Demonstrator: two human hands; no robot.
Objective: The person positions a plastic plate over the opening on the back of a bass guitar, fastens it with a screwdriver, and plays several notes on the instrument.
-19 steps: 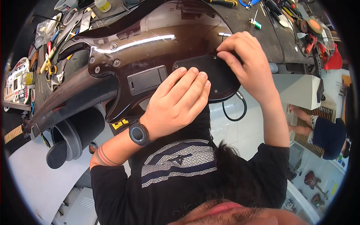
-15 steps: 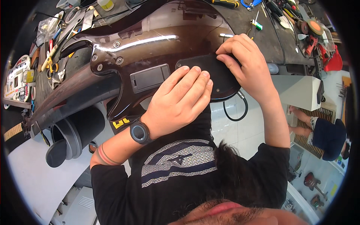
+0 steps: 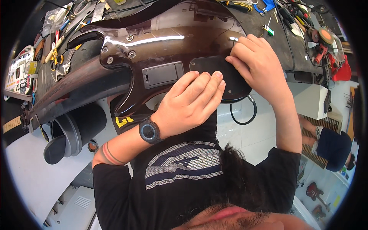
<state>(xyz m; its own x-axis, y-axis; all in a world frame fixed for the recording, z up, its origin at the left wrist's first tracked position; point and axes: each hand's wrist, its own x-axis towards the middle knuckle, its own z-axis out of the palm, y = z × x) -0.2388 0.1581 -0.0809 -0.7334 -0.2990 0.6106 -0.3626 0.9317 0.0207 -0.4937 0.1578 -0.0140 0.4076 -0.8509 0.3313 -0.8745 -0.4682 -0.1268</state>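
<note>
A glossy dark brown electric guitar body (image 3: 168,46) lies back up on the workbench, with a battery box (image 3: 161,74) and a black cover plate (image 3: 209,67) with screws. My left hand (image 3: 191,103) lies with extended fingers on the plate's lower left part. My right hand (image 3: 255,65) has curled fingers at the plate's upper right edge, thumb near the index finger; what they hold, if anything, is hidden. A black cable (image 3: 243,122) loops down from the guitar's lower edge.
Scattered tools (image 3: 57,50) lie at left, and pliers (image 3: 264,9) and more tools (image 3: 322,38) at right. A grey bin (image 3: 67,132) stands below the bench at left. Another person (image 3: 329,149) is at far right.
The guitar and both my hands have shifted slightly to the right in the picture. My left fingers stay on the plate; my right fingers stay curled at its edge.
</note>
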